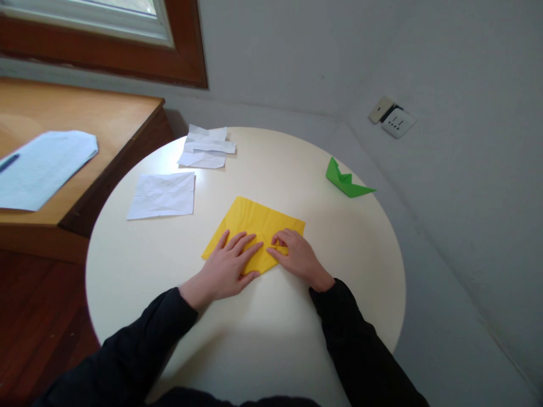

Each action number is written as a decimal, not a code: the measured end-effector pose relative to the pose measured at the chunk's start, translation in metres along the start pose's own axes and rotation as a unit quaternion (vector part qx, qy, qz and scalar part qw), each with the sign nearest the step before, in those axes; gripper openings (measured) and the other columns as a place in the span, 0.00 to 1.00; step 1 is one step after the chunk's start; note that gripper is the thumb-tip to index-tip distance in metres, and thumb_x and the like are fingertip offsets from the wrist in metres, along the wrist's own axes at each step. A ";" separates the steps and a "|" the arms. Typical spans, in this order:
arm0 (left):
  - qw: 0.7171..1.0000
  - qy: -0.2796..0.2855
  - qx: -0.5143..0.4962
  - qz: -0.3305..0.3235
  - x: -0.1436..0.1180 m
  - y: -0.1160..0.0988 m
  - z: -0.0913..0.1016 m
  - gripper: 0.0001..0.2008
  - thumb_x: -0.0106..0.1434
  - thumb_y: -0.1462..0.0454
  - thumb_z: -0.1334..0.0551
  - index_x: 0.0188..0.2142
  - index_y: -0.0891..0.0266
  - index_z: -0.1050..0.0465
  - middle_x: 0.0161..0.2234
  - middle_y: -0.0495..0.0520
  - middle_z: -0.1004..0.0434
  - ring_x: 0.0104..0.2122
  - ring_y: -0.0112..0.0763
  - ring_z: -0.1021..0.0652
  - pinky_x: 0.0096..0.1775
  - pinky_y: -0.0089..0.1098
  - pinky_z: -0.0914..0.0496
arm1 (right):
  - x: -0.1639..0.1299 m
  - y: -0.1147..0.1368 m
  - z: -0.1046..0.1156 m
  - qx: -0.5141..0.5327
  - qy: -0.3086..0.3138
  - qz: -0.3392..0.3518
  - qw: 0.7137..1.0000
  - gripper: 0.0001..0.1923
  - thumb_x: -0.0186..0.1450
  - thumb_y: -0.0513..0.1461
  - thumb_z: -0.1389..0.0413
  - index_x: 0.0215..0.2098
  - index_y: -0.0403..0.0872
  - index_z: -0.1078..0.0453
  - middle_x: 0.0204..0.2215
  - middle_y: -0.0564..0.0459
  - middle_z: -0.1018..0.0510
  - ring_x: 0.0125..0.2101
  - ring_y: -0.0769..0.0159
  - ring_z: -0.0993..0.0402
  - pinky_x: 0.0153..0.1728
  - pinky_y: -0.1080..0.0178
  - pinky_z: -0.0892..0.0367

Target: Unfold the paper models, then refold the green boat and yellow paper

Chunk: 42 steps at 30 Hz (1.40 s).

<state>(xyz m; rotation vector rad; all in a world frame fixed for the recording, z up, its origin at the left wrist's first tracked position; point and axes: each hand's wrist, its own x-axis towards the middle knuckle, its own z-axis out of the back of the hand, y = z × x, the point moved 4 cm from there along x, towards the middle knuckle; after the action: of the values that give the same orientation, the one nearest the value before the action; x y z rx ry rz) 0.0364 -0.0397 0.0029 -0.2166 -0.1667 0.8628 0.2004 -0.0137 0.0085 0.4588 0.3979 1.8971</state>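
Observation:
A creased sheet of yellow paper (254, 217) lies on the round white table in front of me. My left hand (229, 263) rests flat on its left part, fingers spread. At the right side of the sheet, my right hand (297, 257) pinches a small folded flap of the yellow paper between thumb and fingers. Part of the sheet is hidden under both hands. A folded green paper boat (345, 182) stands apart near the table's right rim.
Creased white paper (161, 195) lies at the table's left, with more white pieces (206, 155) behind it. The round table (148, 254) stands beside a wooden desk (119, 113) bearing papers (51, 164) and a pen (9, 162). A wall socket (397, 121) is at right.

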 end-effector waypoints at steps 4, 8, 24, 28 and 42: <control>1.000 0.005 -0.002 0.000 0.000 0.000 0.000 0.29 0.63 0.50 0.48 0.60 0.58 0.43 0.60 0.60 0.42 0.60 0.47 0.42 0.58 0.54 0.53 | -0.001 -0.002 0.000 -0.003 0.012 0.015 1.000 0.10 0.56 0.39 0.39 0.34 0.46 0.33 0.31 0.52 0.28 0.34 0.63 0.32 0.37 0.61 0.37; 1.000 0.001 -0.003 0.003 0.000 0.001 -0.002 0.29 0.62 0.50 0.47 0.60 0.58 0.43 0.60 0.59 0.42 0.60 0.47 0.42 0.59 0.53 0.53 | -0.002 -0.006 0.000 -0.010 0.026 0.028 0.999 0.17 0.53 0.43 0.36 0.39 0.47 0.31 0.35 0.51 0.27 0.36 0.61 0.31 0.41 0.58 0.37; 1.000 -0.011 -0.001 -0.003 -0.001 0.003 -0.003 0.29 0.62 0.49 0.47 0.60 0.57 0.44 0.60 0.58 0.41 0.60 0.45 0.41 0.59 0.51 0.54 | -0.006 -0.017 0.002 -0.038 0.053 0.010 0.998 0.33 0.51 0.47 0.36 0.53 0.52 0.36 0.45 0.48 0.31 0.44 0.55 0.35 0.46 0.53 0.40; 1.000 -0.003 -0.001 -0.002 -0.001 0.004 -0.004 0.30 0.61 0.49 0.46 0.60 0.57 0.43 0.60 0.58 0.41 0.60 0.46 0.42 0.59 0.52 0.54 | -0.009 -0.026 0.006 -0.046 0.049 -0.030 0.997 0.36 0.51 0.47 0.37 0.56 0.55 0.41 0.52 0.47 0.35 0.49 0.51 0.39 0.49 0.50 0.43; 1.000 0.004 -0.003 -0.001 0.000 0.003 -0.003 0.30 0.62 0.49 0.47 0.60 0.57 0.45 0.61 0.58 0.42 0.60 0.45 0.42 0.59 0.52 0.54 | -0.020 -0.080 0.026 -0.042 -0.011 -0.077 0.996 0.33 0.57 0.40 0.44 0.60 0.55 0.47 0.55 0.46 0.38 0.55 0.50 0.42 0.53 0.43 0.45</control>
<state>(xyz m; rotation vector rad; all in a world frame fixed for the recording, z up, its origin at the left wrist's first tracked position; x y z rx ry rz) 0.0347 -0.0380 -0.0005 -0.2256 -0.1626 0.8601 0.2838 -0.0027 -0.0095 0.3813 0.3279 1.7500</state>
